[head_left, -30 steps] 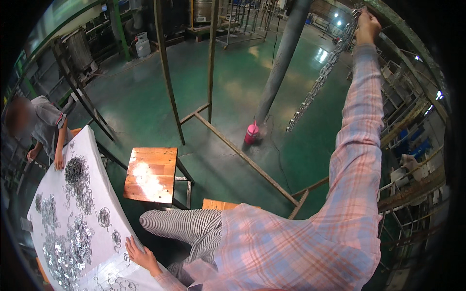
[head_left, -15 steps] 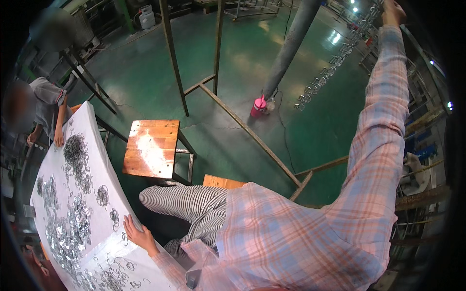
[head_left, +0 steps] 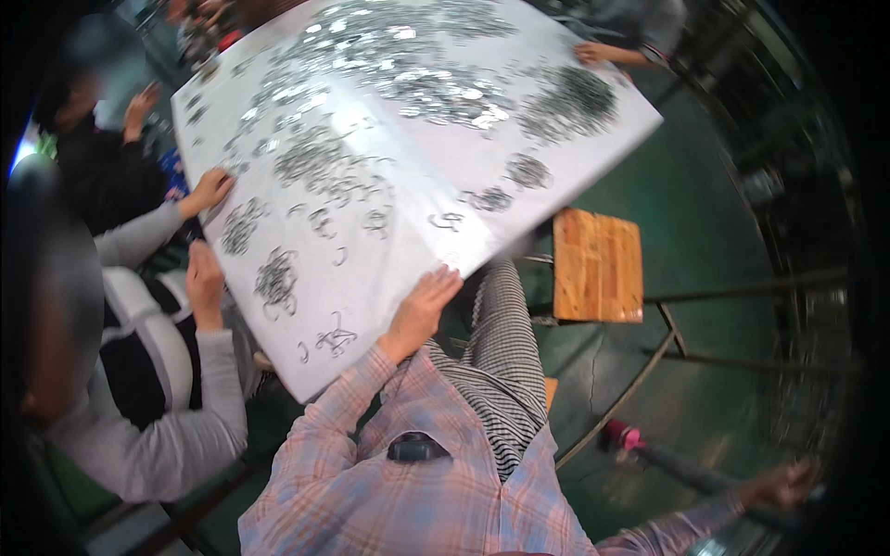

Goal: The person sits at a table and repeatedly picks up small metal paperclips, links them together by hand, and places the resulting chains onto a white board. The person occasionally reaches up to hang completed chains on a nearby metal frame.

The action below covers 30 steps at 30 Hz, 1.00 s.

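Observation:
My left hand (head_left: 425, 310) lies flat on the near edge of a white-topped table (head_left: 371, 269), its fingers stretched out and holding nothing. Just beyond its fingertips are a few dark, curved wire pieces (head_left: 446, 221). A small heap of the same pieces (head_left: 335, 335) sits to its left. Farther back, a wide spread of shiny metal pieces (head_left: 436, 88) covers much of the tabletop. My right hand (head_left: 786, 484) is stretched out at the far lower right, away from the table. Motion smears its fingers, so whether it holds anything does not show.
A wooden stool (head_left: 598, 266) stands right of the table. Beyond it, metal frame bars (head_left: 616, 398) cross the green floor, near a pink container (head_left: 621, 434). At the left, a co-worker's hand (head_left: 213, 188) touches the table edge; another person's hand (head_left: 593, 53) rests at the far right corner.
The view has swung left, bringing the whole table before me. My right arm, earlier raised beside a hanging chain of metal links, now shows low at the right. My left hand stays on the table edge.

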Motion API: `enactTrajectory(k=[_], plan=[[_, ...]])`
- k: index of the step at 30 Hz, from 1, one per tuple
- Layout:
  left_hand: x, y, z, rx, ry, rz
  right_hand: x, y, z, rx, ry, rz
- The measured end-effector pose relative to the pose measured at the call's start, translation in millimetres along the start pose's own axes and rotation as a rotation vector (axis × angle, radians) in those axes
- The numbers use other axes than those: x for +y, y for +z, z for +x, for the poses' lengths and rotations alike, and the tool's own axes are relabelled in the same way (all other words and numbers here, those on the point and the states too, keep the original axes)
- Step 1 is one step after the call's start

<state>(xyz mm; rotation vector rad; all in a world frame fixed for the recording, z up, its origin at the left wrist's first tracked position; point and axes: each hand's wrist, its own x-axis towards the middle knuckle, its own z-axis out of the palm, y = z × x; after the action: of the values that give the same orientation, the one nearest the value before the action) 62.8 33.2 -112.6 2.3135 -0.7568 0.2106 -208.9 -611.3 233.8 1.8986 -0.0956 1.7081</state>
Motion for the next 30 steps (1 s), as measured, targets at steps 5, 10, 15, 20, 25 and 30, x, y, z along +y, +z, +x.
enactTrajectory(k=[5,10,15,20,25,30], plan=[[15,-16,-46,0.015,-0.193,-0.047,-521,95,-28,-0.877,0.681,1.366],[37,-6,-72,0.074,-0.33,-0.05,-738,56,-50,-1.019,-0.556,1.575],[66,-12,-70,0.203,-0.444,-0.037,-798,85,-48,-0.953,-0.64,1.574],[44,-22,-34,0.704,-0.618,-0.122,-802,97,-46,-0.922,-0.436,1.634],[-64,-40,17,0.71,-0.78,0.246,-807,101,-56,-0.822,0.022,1.757],[-134,-46,81,0.549,-0.861,0.379,-803,106,-56,-0.761,0.091,1.825]])
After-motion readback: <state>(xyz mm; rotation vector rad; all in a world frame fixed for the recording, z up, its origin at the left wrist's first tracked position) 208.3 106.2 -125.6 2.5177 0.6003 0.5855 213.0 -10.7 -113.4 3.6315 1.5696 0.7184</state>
